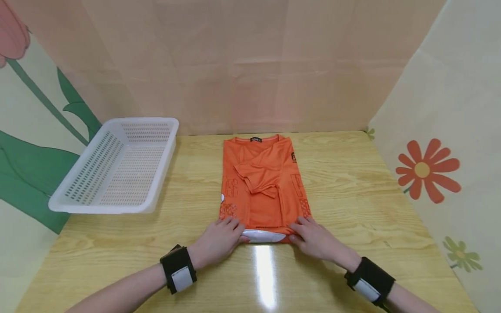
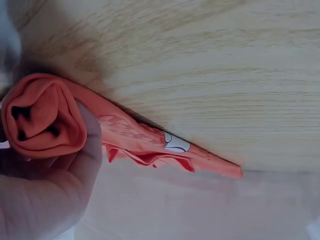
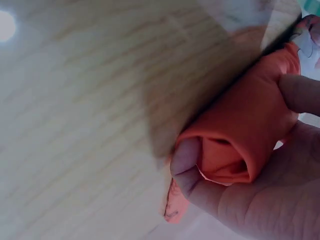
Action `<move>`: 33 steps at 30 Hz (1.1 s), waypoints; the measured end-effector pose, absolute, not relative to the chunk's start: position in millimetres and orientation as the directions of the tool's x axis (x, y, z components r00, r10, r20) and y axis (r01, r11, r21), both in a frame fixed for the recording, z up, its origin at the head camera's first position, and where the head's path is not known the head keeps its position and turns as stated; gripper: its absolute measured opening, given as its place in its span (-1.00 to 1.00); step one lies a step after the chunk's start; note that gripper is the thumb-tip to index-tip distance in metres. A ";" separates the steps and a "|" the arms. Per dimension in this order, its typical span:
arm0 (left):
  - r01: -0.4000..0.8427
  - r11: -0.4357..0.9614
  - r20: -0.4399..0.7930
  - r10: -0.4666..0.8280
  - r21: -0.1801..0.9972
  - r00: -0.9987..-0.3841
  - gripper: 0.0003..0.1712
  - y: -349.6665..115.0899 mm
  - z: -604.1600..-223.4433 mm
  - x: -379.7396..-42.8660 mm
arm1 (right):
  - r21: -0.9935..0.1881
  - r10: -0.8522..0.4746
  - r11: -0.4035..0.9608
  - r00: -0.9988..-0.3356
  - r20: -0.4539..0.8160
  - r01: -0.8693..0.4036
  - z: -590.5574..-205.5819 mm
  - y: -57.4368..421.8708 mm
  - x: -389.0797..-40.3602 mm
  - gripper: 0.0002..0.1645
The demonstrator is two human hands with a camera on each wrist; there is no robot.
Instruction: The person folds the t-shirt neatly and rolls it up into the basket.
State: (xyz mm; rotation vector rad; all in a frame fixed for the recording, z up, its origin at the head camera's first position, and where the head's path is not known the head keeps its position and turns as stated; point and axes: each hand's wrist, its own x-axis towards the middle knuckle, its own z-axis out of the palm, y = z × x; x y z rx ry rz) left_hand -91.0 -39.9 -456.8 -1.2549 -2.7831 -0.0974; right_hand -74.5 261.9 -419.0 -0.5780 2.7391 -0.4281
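An orange T-shirt (image 1: pixel 265 208) lies on the table, its sides and sleeves folded inward and its collar toward the back wall. Its near edge is rolled up, with a white printed patch (image 1: pixel 263 236) showing along the roll. At the left end of the roll, my left hand (image 1: pixel 219 241) grips the fabric; the left wrist view shows the spiral end of the rolled shirt (image 2: pixel 47 117) in the fingers. My right hand (image 1: pixel 316 240) holds the other end. In the right wrist view one fingertip (image 3: pixel 186 156) sits at the opening of the roll.
A white plastic basket (image 1: pixel 150 198) with perforated walls stands at the left of the wooden table (image 1: pixel 344 182). A plain pinkish wall covering (image 1: pixel 254 65) rises behind the table, and flower-patterned coverings flank both sides. Black bands are strapped round both wrists.
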 end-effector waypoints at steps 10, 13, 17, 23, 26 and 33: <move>0.697 0.691 -0.065 0.717 0.191 -0.694 -0.65 -38.5 -447.7 -104.4 | -0.325 -0.444 0.855 -0.894 -0.057 -0.403 -426.9 264.2 -67.3 -0.40; 0.702 0.687 -0.081 0.723 0.189 -0.686 -0.66 -38.7 -445.8 -106.7 | -0.318 -0.504 0.810 -0.862 0.055 -0.493 -430.1 262.3 -68.8 -0.44; 0.701 0.687 -0.096 0.724 0.192 -0.683 -0.67 -38.2 -444.9 -108.4 | -0.284 -0.558 0.768 -0.818 0.142 -0.574 -432.4 261.0 -71.9 -0.47; 0.705 0.693 -0.079 0.720 0.150 -0.690 -0.62 -37.7 -445.7 -104.4 | -0.312 -0.582 0.734 -0.795 0.167 -0.603 -434.7 262.5 -75.9 -0.69; 0.711 0.699 -0.041 0.715 0.078 -0.698 -0.56 -37.6 -447.9 -99.6 | -0.366 -0.586 0.712 -0.794 0.160 -0.599 -436.6 263.9 -80.5 -0.76; 0.723 0.689 0.075 0.725 -0.052 -0.685 -0.45 -35.2 -457.3 -90.4 | -0.507 -0.613 0.642 -0.782 0.111 -0.575 -437.0 269.5 -93.3 -0.85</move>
